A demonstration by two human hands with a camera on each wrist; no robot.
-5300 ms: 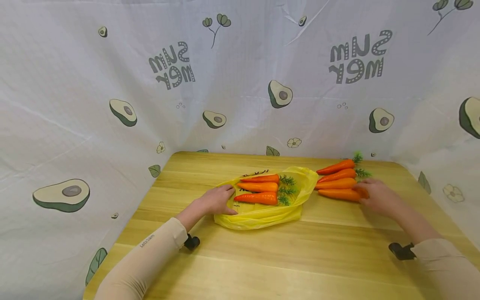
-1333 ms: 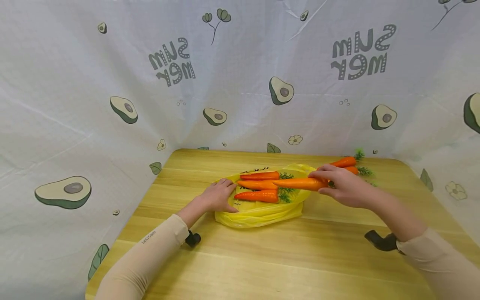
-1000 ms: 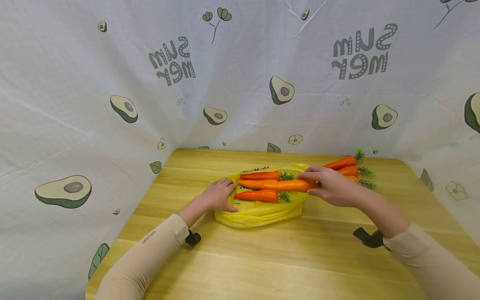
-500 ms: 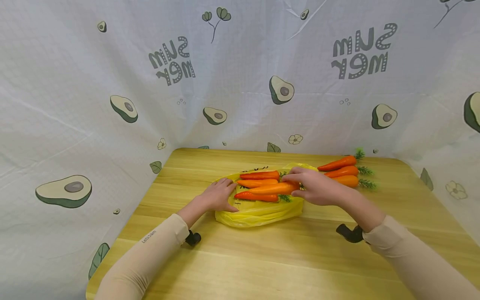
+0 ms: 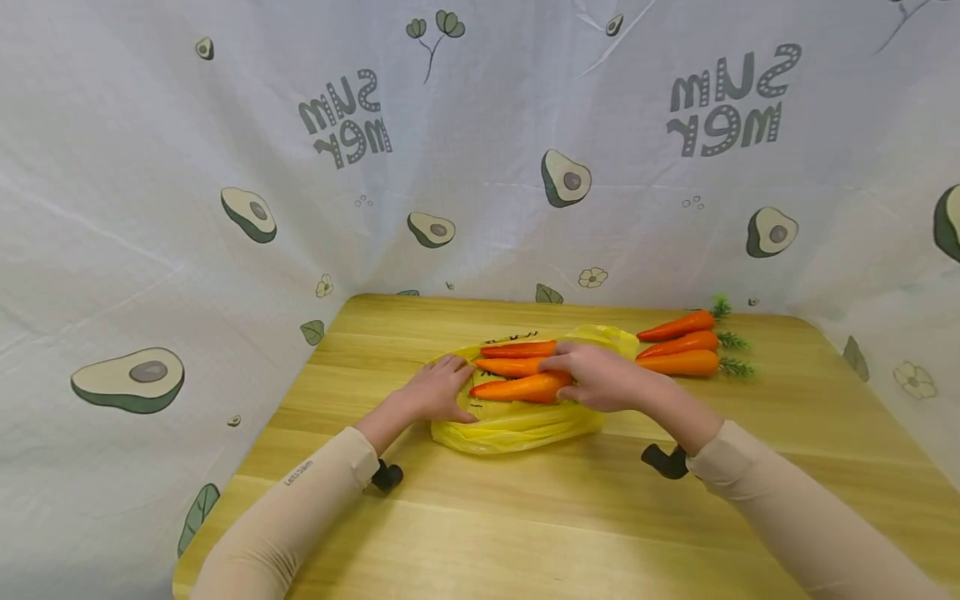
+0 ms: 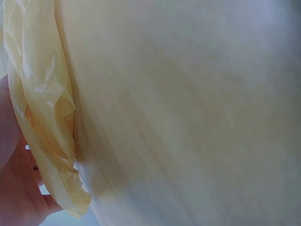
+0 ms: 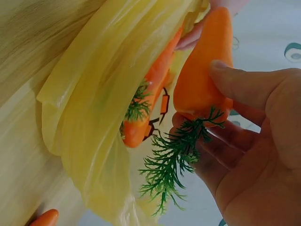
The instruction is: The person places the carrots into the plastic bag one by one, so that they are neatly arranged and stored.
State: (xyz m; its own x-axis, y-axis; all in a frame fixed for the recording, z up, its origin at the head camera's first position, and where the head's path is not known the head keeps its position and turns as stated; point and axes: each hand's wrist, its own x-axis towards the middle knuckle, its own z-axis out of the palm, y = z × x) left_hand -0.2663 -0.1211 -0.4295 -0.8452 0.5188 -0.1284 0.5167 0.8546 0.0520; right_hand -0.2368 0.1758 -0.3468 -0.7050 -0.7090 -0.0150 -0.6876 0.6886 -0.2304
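Note:
A yellow plastic bag (image 5: 510, 437) lies spread on the table with its mouth wide, and orange carrots with green tops are inside it. My left hand (image 5: 437, 392) rests at the bag's left edge, thumb and fingers spread against the plastic; the left wrist view shows the bag's folds (image 6: 44, 99) beside the fingers. My right hand (image 5: 600, 379) pinches an orange carrot (image 7: 202, 66) near its leafy end, thumb on one side and fingers on the other. That carrot is held over the bag, tip leftward, covering a carrot below. Two other carrots (image 5: 517, 350) show behind it.
Three carrots (image 5: 678, 362) lie side by side on the wooden table (image 5: 525, 533), right of the bag, leaves pointing right. A white curtain (image 5: 480, 150) printed with avocados hangs behind and around the table.
My right hand has picked a carrot from the group at the right and carried it left over the bag, lowering it onto the front carrot. My left hand has stayed at the bag's edge.

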